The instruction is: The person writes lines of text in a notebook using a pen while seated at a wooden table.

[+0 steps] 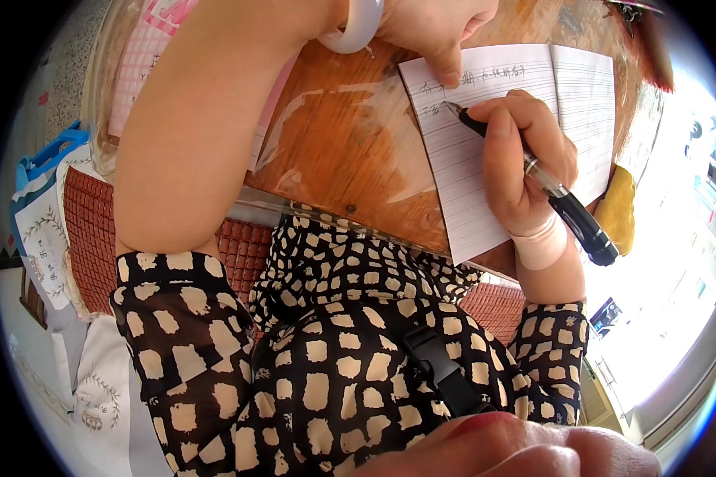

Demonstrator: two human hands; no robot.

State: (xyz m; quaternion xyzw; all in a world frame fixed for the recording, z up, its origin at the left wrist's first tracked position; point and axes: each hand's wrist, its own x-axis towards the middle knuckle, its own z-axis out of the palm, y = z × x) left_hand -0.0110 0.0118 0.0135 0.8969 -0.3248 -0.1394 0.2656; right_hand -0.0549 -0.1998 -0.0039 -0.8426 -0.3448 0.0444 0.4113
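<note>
At the left of the room a brown tiled seat mat point(91, 238) lay beside a white printed cloth point(103, 389); then came the wooden table point(350, 151) under a wrinkled transparent plastic cover point(314, 89), and beyond it, on the right, glare washed most things out.

I judged the cover the first hazard: slick and creased, it could have let the ruled paper point(469, 179) swivel if the light hold at its upper left had eased. The paper lay on the table's right part, its near corner at the front edge, where my clothing might have caught it. My left thumb point(451, 71) sat by the top line of handwriting point(497, 75), and ink there, if wet, could have smeared. A ridge beneath the nib point(449, 104) might have jolted a stroke.

On my left hand point(433, 28), beside the pale bangle point(364, 30), the thumb pointed down onto the page; the other fingers ran mostly out of view, so I could not make out how far they were spread. On my right hand point(525, 151), thumb and index finger pinched the black pen point(545, 179) towards its tip, with the remaining fingers folded beneath. The nib met the second line, while the pen's rear end sloped towards me, just right of my pale wristband point(541, 240).
</note>
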